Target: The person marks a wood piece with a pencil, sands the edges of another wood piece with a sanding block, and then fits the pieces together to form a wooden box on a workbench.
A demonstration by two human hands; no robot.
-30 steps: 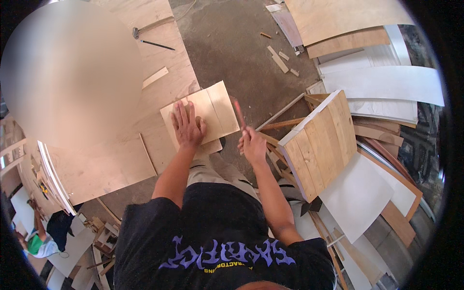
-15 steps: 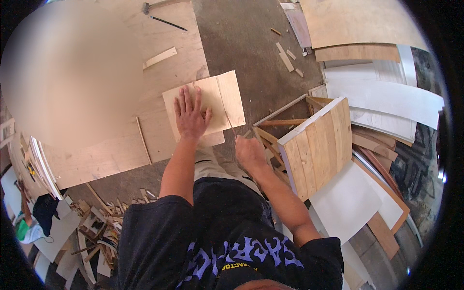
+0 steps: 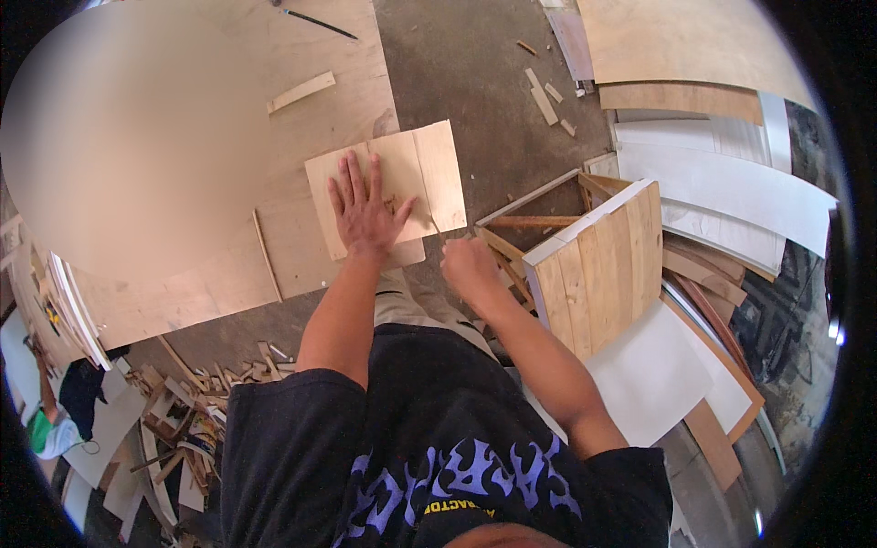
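A pale, roughly square plywood board (image 3: 437, 164) lies over the edge of a large plywood sheet, its right part jutting past that edge. My left hand (image 3: 367, 215) rests flat on the board, fingers spread and thumb stretched to the right. Closed around the hidden handle of a thin saw (image 3: 437, 226), my right hand (image 3: 472, 269) is just off the board's near edge. The narrow blade shows almost edge-on, meeting that edge in line with a straight line across the board. A smaller pale wood piece (image 3: 408, 253) sticks out beneath.
The large plywood sheet (image 3: 196, 297) fills the left, carrying wood strips (image 3: 301, 92) and a dark thin tool (image 3: 320, 24). A slatted wooden frame (image 3: 598, 265) stands right of my arm. Offcuts (image 3: 178, 420) pile up lower left, near another person's arm (image 3: 44, 384). Stacked panels (image 3: 722, 173) line the right.
The view has shifted slightly. My left thumb is spread farther from the fingers. My right hand is a little nearer the board, and less of the saw blade shows above it.
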